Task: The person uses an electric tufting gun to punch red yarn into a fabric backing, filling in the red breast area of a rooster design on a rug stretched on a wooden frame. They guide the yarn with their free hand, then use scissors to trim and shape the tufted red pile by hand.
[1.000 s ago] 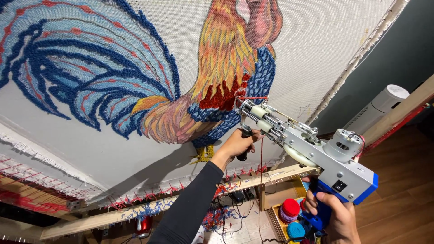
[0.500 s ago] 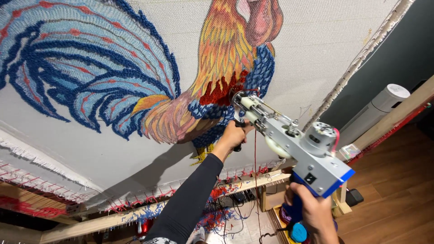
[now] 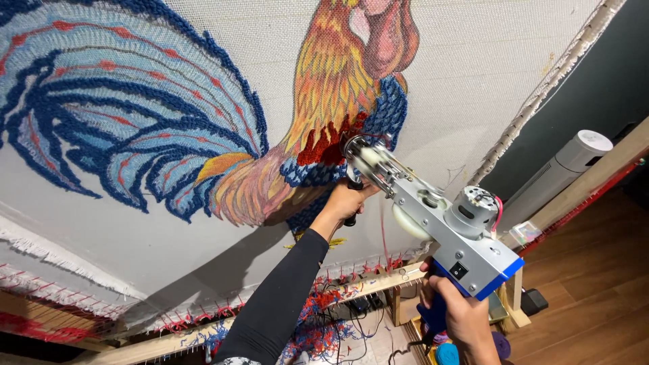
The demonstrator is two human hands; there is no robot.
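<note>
Now both hands [image 3: 348, 201] [image 3: 460, 311] grip the tufting gun [image 3: 433, 230], moved higher onto the red patch [image 3: 324, 145].

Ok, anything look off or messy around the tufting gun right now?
Nothing looks damaged. The tufting gun sits against the rooster cloth, left hand on its front handle, right hand on the blue grip. Only loose yarn scraps lie tangled below the frame.

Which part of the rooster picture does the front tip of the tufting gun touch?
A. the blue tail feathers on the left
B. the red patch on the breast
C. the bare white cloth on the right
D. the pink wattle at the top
B: the tufting gun has its front tip pressed against the red patch on the rooster's breast, far from the blue tail feathers.
</note>
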